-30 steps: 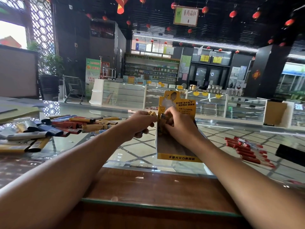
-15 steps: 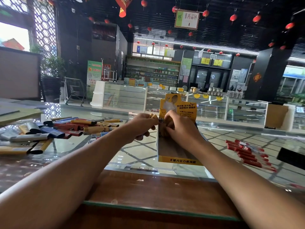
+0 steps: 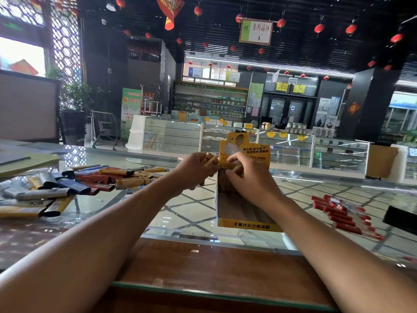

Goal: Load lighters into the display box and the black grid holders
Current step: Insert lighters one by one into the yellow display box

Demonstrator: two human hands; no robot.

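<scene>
The yellow display box (image 3: 248, 227) stands on the glass surface (image 3: 135, 213), near the middle of its near edge. Our right hand (image 3: 250, 175) pinches a yellow lighter (image 3: 225, 164) over the box's back end. Just beside it, our left hand (image 3: 194, 170) grips a bundle of lighters (image 3: 209, 159). Loose lighters (image 3: 90, 184) lie towards the left edge, red lighters (image 3: 338, 213) towards the right.

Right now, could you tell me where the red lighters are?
Head view: the red lighters lie on the glass counter, right of the yellow display box.
</scene>
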